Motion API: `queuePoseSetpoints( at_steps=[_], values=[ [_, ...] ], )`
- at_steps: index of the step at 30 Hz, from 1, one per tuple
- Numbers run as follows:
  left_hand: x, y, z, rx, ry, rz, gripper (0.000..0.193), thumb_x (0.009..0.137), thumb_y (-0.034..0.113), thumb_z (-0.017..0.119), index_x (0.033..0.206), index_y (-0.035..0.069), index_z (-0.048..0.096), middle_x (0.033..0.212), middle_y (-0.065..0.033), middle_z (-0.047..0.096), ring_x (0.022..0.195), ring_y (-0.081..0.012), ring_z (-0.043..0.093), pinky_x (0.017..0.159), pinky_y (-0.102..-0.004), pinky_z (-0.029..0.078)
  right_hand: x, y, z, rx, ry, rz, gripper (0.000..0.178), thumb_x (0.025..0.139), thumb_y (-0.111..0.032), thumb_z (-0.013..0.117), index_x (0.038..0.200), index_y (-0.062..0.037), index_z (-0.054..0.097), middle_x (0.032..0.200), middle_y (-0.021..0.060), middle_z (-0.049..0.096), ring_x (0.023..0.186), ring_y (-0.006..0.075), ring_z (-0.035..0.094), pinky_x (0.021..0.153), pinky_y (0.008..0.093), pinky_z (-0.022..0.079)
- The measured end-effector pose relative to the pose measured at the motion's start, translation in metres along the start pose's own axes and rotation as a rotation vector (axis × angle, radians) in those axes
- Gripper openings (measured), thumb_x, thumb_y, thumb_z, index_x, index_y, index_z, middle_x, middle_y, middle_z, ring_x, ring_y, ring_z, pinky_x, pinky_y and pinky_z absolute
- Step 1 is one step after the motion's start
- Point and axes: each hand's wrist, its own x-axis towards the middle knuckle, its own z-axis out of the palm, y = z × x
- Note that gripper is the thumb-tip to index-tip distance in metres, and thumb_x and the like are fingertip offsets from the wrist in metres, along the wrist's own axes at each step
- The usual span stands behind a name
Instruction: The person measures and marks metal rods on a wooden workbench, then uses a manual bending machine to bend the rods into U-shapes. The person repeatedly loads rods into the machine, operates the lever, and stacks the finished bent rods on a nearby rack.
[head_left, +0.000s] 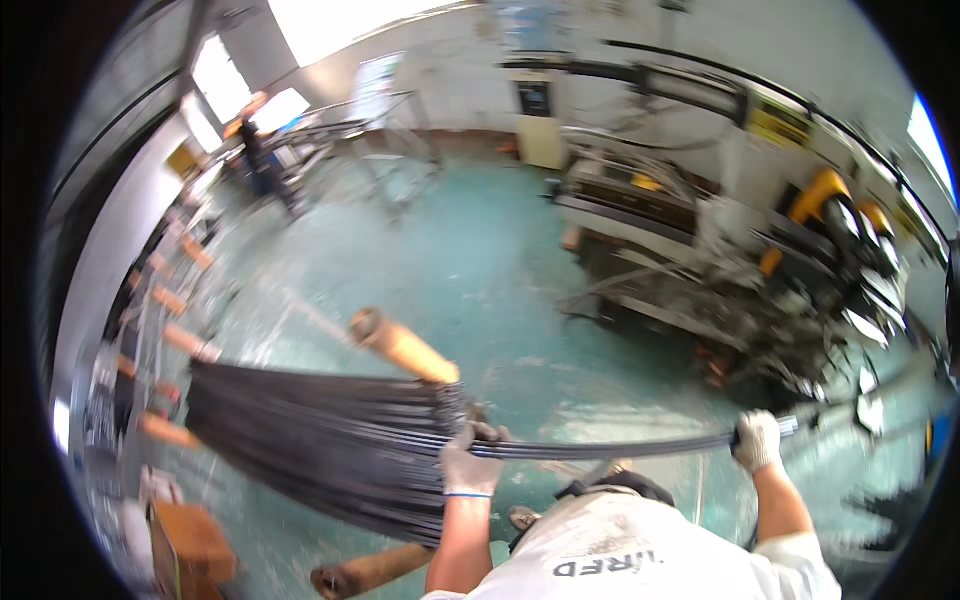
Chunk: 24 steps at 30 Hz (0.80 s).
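A few long, thin dark rods stretch across in front of my body, held in both gloved hands. My left hand, in a pale knit glove, is closed round them beside the near end of a wide spread of dark rods. My right hand, gloved too, grips them close to their shiny right ends. The spread lies to my left, across a yellow-orange cylinder and a second cylinder nearer me. Motion blur hides how many rods I hold.
Orange-tipped supports line a rack on the left, with a brown cardboard box below. A cluttered machine with yellow parts stands at the right. Another person is at the far left. Green floor lies between.
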Motion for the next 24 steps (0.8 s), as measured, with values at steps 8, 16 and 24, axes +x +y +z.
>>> queuePoseSetpoints(
  at_steps=[8,16,24],
  values=[
    [0.012,-0.008,0.191,0.248,-0.463,0.314,0.016,0.115,0.022,0.071,0.12,0.007,0.066,0.098,-0.0034,0.064,0.09,-0.0192,0.059,0.097,-0.0392,0.053,-0.022,0.245,0.028,-0.024,0.472,0.825,0.038,0.09,-0.002,0.067,0.127,-0.005,0.069,0.122,0.0257,0.072,0.124,0.0473,0.066,0.112,0.0531,0.052],
    [0.066,-0.203,0.33,0.38,-0.715,-0.025,0.025,0.11,0.02,0.078,0.126,0.005,0.066,0.109,-0.007,0.071,0.104,-0.0258,0.066,0.118,-0.0507,0.05,0.105,0.114,-0.04,2.839,0.93,0.835,0.063,0.097,0.004,0.052,0.159,0.0048,0.042,0.152,0.0269,0.059,0.141,0.05,0.064,0.129,0.0691,0.046],
    [0.177,-0.24,0.451,0.473,-1.039,-0.027,0.039,0.114,0.03,0.071,0.137,-0.001,0.067,0.123,-0.0158,0.075,0.119,-0.0352,0.069,0.121,-0.0585,0.051,0.144,0.276,-0.02,2.355,1.254,0.989,0.025,0.114,-0.007,0.068,0.135,0.0066,0.066,0.118,0.0177,0.078,0.116,0.0345,0.078,0.105,0.0484,0.07]
  ],
)
